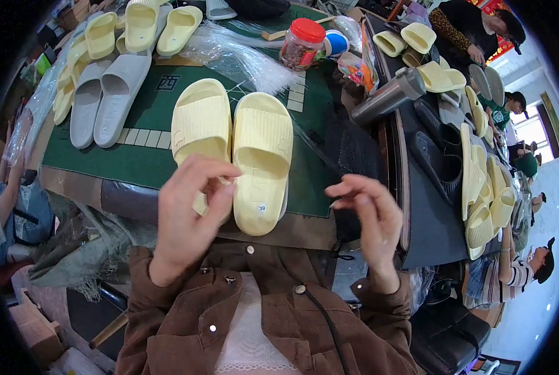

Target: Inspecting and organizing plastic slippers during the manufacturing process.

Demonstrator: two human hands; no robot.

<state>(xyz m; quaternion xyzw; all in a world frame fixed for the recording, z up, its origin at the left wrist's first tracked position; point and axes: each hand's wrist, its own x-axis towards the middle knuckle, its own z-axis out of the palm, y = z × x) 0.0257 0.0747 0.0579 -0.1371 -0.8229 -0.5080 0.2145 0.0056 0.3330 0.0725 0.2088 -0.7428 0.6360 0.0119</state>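
Two pale yellow slide slippers lie side by side before me, toes away: the left slipper [201, 119] and the right slipper [262, 181], which has a small white size sticker on its heel. A grey sole edge shows beneath the right one. My left hand [195, 209] is over the left slipper's heel, partly hiding it. Its thumb and forefinger come together beside the right slipper; anything between them is too small to make out. To the right of the pair, my right hand [374, 219] is raised above the table edge, fingers loosely curled and apart, holding nothing visible.
Grey slides [120, 94] and more yellow slides [178, 31] crowd the left. Behind the pair lie clear plastic strips [242, 59] and a red-lidded jar [302, 44]. A steel flask [389, 97] lies rightward, by a second table [429, 231] bearing slides. Other people work beyond.
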